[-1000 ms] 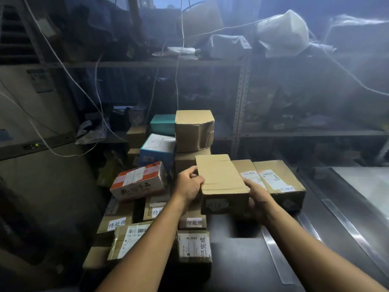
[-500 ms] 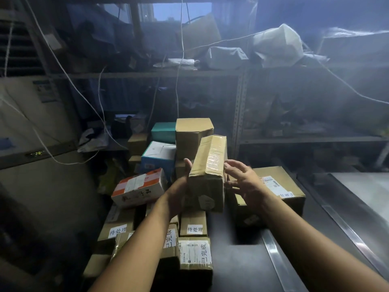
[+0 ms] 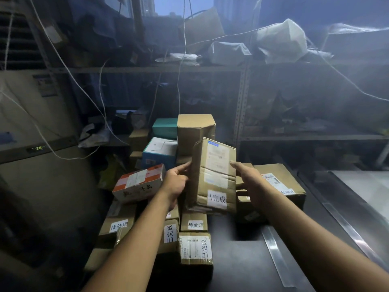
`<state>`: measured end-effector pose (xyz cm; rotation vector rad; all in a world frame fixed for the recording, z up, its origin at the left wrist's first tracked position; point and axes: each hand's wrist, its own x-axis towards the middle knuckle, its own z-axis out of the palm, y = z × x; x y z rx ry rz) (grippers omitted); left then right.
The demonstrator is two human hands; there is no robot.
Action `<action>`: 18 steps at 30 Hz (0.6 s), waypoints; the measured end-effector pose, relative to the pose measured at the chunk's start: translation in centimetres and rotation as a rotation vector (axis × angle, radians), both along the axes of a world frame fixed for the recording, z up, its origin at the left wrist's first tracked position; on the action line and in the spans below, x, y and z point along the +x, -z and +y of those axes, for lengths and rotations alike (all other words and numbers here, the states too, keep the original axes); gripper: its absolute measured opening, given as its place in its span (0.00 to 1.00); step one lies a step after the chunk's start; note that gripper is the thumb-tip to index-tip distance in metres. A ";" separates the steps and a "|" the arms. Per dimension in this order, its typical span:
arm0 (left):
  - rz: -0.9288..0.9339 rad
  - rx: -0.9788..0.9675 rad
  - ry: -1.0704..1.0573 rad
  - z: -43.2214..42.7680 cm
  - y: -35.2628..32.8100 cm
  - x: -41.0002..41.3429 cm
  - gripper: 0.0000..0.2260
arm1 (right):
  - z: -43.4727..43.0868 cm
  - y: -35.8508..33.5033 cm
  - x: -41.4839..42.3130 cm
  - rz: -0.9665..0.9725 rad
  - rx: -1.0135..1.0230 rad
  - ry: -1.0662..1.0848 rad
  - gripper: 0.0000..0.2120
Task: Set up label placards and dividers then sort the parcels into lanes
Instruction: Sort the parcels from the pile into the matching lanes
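Observation:
I hold a brown cardboard parcel point(image 3: 214, 175) upright above the pile, its shipping label facing me and a white tag with Chinese characters at its lower end. My left hand point(image 3: 175, 183) grips its left edge. On the right edge, my right hand point(image 3: 250, 182) holds it with the thumb on the front. Below it lie several small boxes with white placard tags point(image 3: 195, 224), point(image 3: 119, 225), point(image 3: 205, 248). A wider brown parcel point(image 3: 280, 182) rests on the table just right of my right hand.
An orange-and-white box point(image 3: 139, 182), a blue box point(image 3: 160, 152), a teal box point(image 3: 165, 128) and a tall brown box point(image 3: 195, 129) are stacked behind. The dark table point(image 3: 235, 260) has a metal rail point(image 3: 275, 253). Cluttered metal shelving point(image 3: 242, 102) stands behind, a grey appliance point(image 3: 39, 148) at left.
The parcel was lifted from lying flat and turned up on end. Its label side and white tag now face me. My right hand closed in on its right edge.

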<state>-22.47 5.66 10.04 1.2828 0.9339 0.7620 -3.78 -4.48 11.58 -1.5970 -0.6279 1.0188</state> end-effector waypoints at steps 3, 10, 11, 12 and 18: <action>0.101 0.020 -0.029 0.0 -0.3 0.5 0.21 | 0.1 -0.5 0.0 -0.066 -0.004 0.039 0.20; 0.151 -0.059 0.017 0.3 0.1 0.9 0.15 | 0.1 0.0 1.2 -0.157 -0.004 0.028 0.16; 0.152 -0.066 0.033 0.4 0.4 1.2 0.16 | 0.0 0.0 1.3 -0.160 -0.003 0.021 0.16; 0.145 -0.081 0.042 0.6 0.7 1.5 0.16 | -0.1 -0.1 1.5 -0.164 -0.005 0.016 0.16; 0.094 -0.090 0.116 0.3 2.0 4.7 0.21 | -1.7 0.3 3.5 -0.132 -0.003 0.090 0.15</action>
